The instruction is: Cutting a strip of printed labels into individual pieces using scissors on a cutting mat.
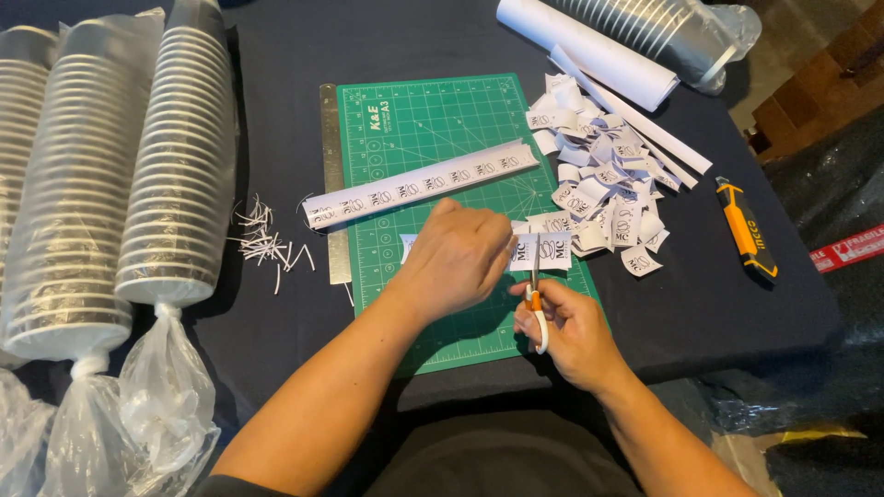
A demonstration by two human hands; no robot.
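The right hand grips scissors and snips a paper strip that the left hand pinches over the green mat. Many cut labels pile near the table's right edge. One long strip waits uncut.

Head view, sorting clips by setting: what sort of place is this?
Likely a small craft or packing table: a green cutting mat, bagged cup stacks and a pile of cut paper labels.
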